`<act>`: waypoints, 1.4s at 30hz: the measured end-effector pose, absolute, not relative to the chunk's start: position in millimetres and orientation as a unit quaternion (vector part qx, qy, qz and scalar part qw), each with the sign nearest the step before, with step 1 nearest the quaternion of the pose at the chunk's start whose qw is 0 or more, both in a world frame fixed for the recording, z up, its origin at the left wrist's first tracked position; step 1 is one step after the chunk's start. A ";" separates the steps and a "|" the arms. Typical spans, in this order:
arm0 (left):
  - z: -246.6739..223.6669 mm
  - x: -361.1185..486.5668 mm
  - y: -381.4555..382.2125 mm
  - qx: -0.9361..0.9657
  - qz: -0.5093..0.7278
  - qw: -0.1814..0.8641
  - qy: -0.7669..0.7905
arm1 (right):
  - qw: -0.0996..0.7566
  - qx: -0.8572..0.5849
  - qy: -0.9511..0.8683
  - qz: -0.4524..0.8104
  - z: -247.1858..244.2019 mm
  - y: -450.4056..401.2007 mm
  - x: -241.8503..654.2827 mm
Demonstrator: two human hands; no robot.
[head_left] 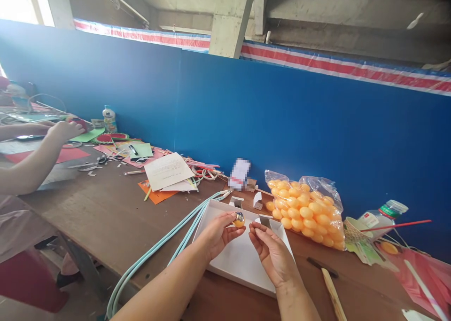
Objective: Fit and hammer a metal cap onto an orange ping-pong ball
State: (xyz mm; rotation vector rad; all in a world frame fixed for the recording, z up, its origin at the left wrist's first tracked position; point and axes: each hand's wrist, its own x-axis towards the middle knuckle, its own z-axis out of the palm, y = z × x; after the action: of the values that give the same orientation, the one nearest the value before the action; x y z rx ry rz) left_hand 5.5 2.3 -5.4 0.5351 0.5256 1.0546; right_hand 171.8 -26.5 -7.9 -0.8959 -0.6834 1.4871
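Smooth pale-blue cords [179, 222] run past the shallow white tray's [232, 269] 9 o'clock. Left hand's [215, 235] got a shiny round silver-and-orange ball [239, 220] pinched over its 12 o'clock side; right hand's [269, 253] fingertips are bunched, can't tell around what. Crinkly clear plastic bag [326, 188] of glossy orange ovals [306, 213], 2 o'clock.

Bare forearms [169, 283], bare fingers [264, 235]

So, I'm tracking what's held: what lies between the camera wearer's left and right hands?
In the head view, a small, shiny rounded object, held by the left hand; the shallow white box shows behind the gap to the right hand.
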 end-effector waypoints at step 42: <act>1.8 6.6 -3.9 0.266 0.474 0.803 0.244 | 0.537 -0.436 -0.436 0.576 -2.8 -37.7 152.7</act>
State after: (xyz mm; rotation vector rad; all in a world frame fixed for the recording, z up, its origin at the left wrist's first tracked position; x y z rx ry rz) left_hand 6.6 -3.9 1.8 0.5696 0.5232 1.0149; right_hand 152.7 -37.7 -2.8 -1.0379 -1.0371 1.3710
